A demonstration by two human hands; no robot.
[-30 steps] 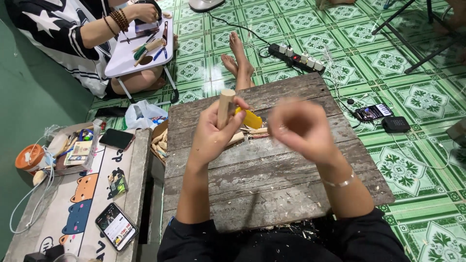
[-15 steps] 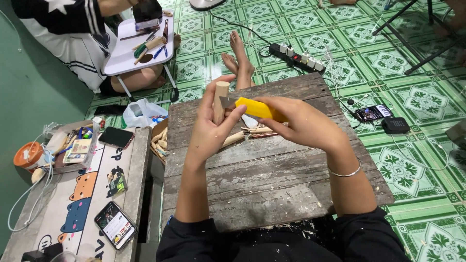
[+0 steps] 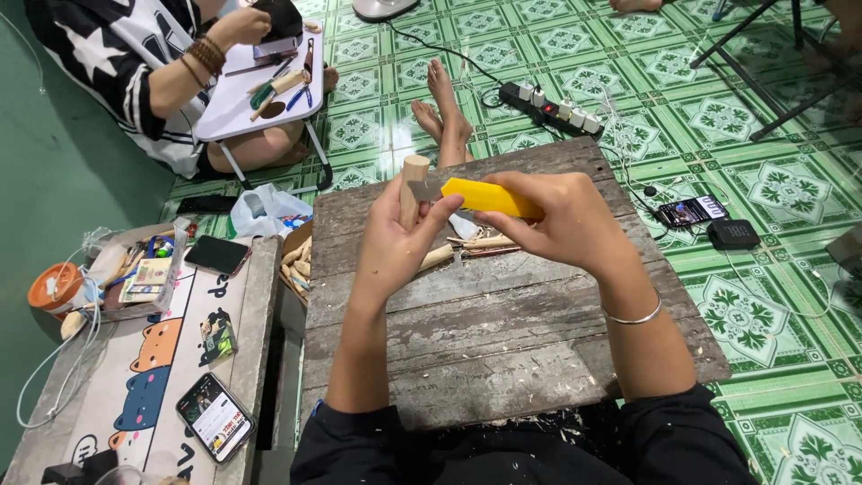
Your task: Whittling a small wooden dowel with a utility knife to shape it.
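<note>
Left hand [image 3: 395, 242] grips a wooden peg [image 3: 413, 184], right hand [image 3: 561, 220] a yellow-handled knife [image 3: 489, 196] (wood scraps [image 3: 467, 247] beneath).

Three phones [image 3: 215, 255], one yellow knife [image 3: 489, 196], one wooden peg [image 3: 412, 184].

The pale wooden peg [image 3: 414, 184] looks smooth and matt, the knife [image 3: 476, 195] has a glossy yellow plastic handle (its small blade dull grey metal), and the counter [image 3: 503, 332] is rough, weathered grey planks above a glossy tiled floor [image 3: 772, 117].
</note>
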